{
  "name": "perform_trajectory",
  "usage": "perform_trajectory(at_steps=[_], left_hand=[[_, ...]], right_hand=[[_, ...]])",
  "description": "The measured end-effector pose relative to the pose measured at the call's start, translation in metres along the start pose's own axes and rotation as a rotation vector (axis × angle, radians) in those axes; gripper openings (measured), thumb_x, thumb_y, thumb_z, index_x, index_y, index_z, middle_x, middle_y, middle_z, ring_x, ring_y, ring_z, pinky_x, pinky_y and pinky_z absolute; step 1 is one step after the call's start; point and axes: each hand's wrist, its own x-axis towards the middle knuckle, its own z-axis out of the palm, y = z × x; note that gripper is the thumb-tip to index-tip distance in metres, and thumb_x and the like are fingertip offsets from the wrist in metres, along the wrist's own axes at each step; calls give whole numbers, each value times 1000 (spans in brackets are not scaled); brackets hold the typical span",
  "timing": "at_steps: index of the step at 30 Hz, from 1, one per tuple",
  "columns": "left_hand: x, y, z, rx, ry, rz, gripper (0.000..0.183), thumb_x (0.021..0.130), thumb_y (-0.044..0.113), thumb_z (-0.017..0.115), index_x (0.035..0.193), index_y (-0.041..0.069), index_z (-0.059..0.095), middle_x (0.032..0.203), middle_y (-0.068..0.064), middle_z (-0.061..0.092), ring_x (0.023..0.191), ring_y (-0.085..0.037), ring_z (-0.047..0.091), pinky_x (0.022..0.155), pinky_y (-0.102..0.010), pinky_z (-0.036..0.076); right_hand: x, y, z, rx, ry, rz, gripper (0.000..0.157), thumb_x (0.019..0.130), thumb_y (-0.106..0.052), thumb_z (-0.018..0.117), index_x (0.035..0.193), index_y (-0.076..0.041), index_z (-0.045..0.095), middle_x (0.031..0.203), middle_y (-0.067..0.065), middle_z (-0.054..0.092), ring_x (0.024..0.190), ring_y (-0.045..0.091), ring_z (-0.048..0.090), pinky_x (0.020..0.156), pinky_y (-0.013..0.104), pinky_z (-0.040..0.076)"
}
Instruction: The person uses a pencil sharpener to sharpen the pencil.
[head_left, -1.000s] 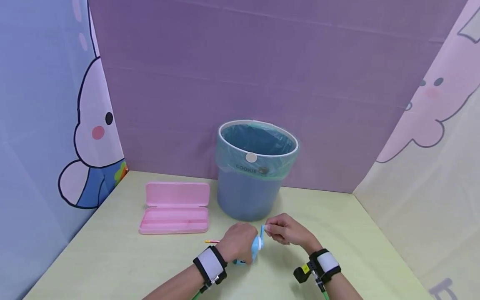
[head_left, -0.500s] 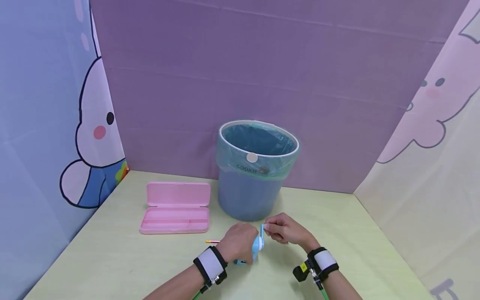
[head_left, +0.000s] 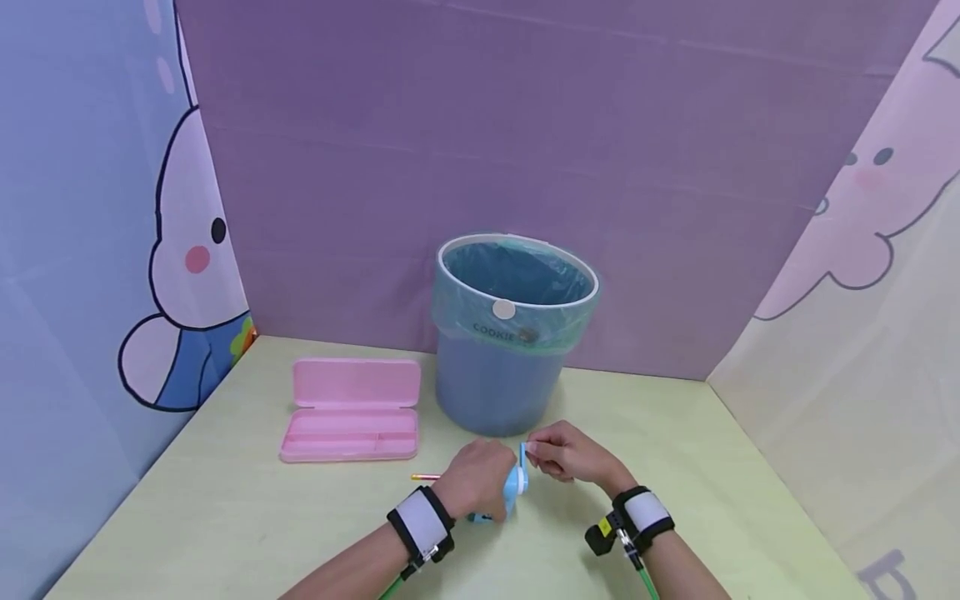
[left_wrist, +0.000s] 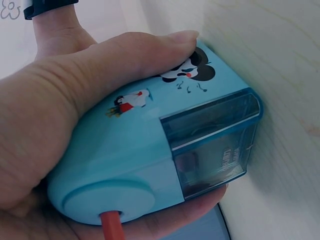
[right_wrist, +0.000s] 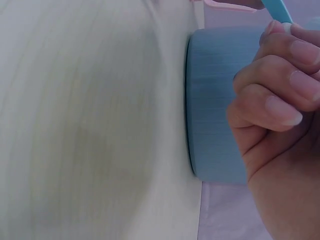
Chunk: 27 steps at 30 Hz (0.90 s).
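Note:
A light blue crank pencil sharpener point(left_wrist: 140, 165) with cartoon animal prints stands on the table, its clear dark blue shavings drawer showing in the left wrist view. My left hand point(head_left: 474, 482) grips its body, thumb along one printed side and a finger along the opposite side. A red pencil point(left_wrist: 113, 227) sticks out of the sharpener's hole; its yellowish end shows left of the hand in the head view. With thumb and index finger, my right hand point(head_left: 573, 458) pinches the end of the crank handle point(head_left: 522, 457), which points upward. The other right fingers are curled in.
A pink pencil case point(head_left: 351, 450) lies with its lid raised at the left. Behind the hands stands a blue bin point(head_left: 491, 387) with a liner bag over its rim. A purple backdrop point(head_left: 525, 125) and printed side panels enclose the pale table point(head_left: 225, 517).
The head view has dipped a little, so everything sits slightly higher. My right hand and wrist have shifted slightly left, still pinching the crank handle. The left hand's grip looks the same.

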Motion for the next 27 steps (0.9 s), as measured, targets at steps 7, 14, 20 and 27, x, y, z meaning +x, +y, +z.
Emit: perform_trajectory(at_steps=[7, 14, 20, 27], left_hand=[[0, 0, 0, -1, 7, 16, 42, 55, 28, 92, 73, 15, 56, 65, 7, 49, 61, -11, 46, 59, -24, 39], [0, -1, 1, 0, 19, 10, 42, 56, 27, 92, 75, 15, 57, 67, 7, 49, 63, -10, 46, 61, -24, 40], [0, -1, 3, 5, 9, 9, 43, 55, 29, 92, 77, 15, 58, 68, 8, 50, 64, -10, 46, 63, -25, 41], [1, -3, 1, 5, 7, 7, 43, 55, 29, 93, 79, 15, 60, 69, 9, 51, 65, -10, 47, 62, -25, 41]], right_hand=[[1, 5, 2, 12, -14, 28, 44, 102, -26, 50, 87, 15, 55, 56, 3, 37, 43, 11, 32, 41, 25, 29], [3, 8, 4, 11, -33, 41, 45, 103, -26, 49, 88, 16, 56, 56, 2, 38, 42, 11, 32, 41, 25, 30], [3, 13, 6, -22, -49, 60, 42, 103, -26, 49, 87, 12, 57, 55, 0, 38, 41, 11, 33, 40, 25, 31], [6, 17, 10, -61, -60, 69, 30, 103, -22, 49, 83, -3, 62, 53, -2, 38, 40, 11, 32, 39, 25, 30]])
